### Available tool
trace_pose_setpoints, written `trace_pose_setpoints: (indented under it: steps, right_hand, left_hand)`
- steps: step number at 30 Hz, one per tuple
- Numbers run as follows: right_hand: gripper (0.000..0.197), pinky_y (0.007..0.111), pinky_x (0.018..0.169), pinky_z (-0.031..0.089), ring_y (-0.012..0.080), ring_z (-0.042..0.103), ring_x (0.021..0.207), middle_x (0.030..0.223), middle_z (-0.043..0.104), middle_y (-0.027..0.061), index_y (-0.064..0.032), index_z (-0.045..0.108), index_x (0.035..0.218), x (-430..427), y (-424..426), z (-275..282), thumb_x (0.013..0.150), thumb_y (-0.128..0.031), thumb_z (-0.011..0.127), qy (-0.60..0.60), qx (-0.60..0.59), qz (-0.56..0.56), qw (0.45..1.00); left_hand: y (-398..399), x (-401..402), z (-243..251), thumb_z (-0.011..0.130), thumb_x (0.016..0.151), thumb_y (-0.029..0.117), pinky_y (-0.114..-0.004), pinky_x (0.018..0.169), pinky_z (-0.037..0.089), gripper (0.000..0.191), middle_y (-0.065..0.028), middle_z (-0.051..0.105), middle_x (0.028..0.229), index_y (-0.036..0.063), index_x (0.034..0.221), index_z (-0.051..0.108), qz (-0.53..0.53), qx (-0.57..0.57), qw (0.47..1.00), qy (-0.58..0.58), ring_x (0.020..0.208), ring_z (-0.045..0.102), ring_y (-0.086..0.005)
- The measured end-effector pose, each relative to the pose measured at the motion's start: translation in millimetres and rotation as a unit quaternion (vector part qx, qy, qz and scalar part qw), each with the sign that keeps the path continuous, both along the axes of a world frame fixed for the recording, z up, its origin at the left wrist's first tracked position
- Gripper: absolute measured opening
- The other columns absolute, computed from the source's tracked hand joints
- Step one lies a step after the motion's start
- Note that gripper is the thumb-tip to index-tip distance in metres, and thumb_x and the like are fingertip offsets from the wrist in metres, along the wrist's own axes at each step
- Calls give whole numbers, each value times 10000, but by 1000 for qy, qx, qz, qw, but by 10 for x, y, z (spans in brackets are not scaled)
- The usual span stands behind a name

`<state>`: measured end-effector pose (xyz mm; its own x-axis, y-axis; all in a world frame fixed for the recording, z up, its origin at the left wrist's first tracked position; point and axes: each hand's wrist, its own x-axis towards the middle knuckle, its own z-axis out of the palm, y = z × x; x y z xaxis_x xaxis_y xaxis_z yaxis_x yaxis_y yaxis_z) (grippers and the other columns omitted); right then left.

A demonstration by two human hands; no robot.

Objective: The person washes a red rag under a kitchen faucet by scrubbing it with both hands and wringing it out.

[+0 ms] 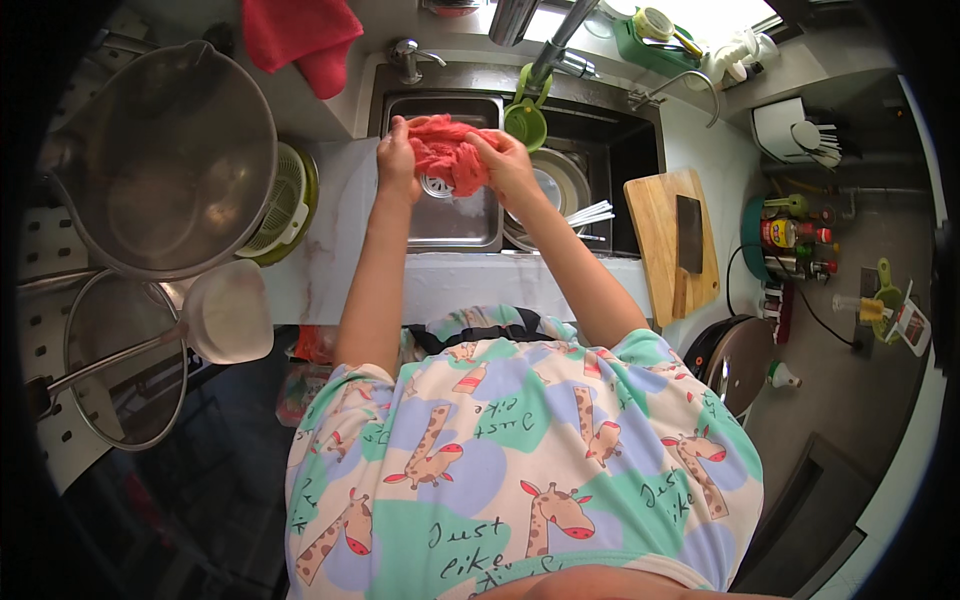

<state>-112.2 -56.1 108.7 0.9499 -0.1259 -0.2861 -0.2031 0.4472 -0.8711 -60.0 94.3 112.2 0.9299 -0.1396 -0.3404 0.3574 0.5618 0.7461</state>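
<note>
A bunched red cloth [454,154] is stretched between my two hands above the left basin of a metal sink [450,232]. My left hand [400,161] grips its left end, and my right hand [508,166] pinches its right side. Below the cloth, the drain strainer [436,185] partly shows, with some whitish wet patches beside it. In the right basin, partly behind my right forearm, a round bowl [574,176] holds dishes, and white chopsticks [591,215] stick out of it. A green strainer basket [526,124] hangs from the faucet [547,64].
On the right counter lies a wooden cutting board [637,225] with a cleaver [688,234] on it. A large metal pan [165,165] and a glass lid [124,375] hang at left, near a green colander [281,206]. Another red cloth [307,37] lies behind. Bottles [799,232] stand far right.
</note>
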Motion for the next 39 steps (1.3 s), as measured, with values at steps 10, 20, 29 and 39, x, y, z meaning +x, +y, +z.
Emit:
trace_pose_setpoints:
  steps: [10, 20, 29, 39]
  right_hand:
    - [230, 282, 783, 500, 129, 610, 867, 945, 652, 60, -11, 624, 1071, -44, -125, 28, 855, -81, 662, 3, -48, 35, 998]
    - [234, 257, 796, 493, 101, 587, 909, 947, 656, 39, -16, 669, 1104, 39, -222, 337, 871, -25, 638, -193, -218, 125, 948]
    - [400, 306, 865, 496, 155, 619, 963, 1037, 666, 87, -80, 614, 1237, -12, -136, 599, 846, -89, 696, -265, -319, 92, 905]
    - [313, 256, 812, 473, 105, 588, 940, 1077, 655, 63, -13, 634, 1161, -96, -43, 867, 857, -74, 672, -259, -117, -18, 959]
  left_hand:
    - [84, -94, 278, 399, 1013, 447, -297, 840, 508, 514, -91, 679, 977, 2, 1042, 652, -63, 109, 985, -118, 904, 644, -161]
    - [159, -128, 752, 763, 807, 261, -254, 718, 524, 359, -81, 706, 922, 23, 1067, 693, -211, 379, 870, -233, 815, 654, -106]
    - [108, -198, 946, 710, 854, 141, -240, 740, 500, 158, -22, 651, 898, 36, 972, 702, -92, 347, 860, -364, 822, 611, -99]
    - [17, -208, 1269, 652, 911, 155, -212, 683, 448, 139, 12, 597, 839, 27, 918, 599, -75, 385, 831, -394, 763, 538, -41]
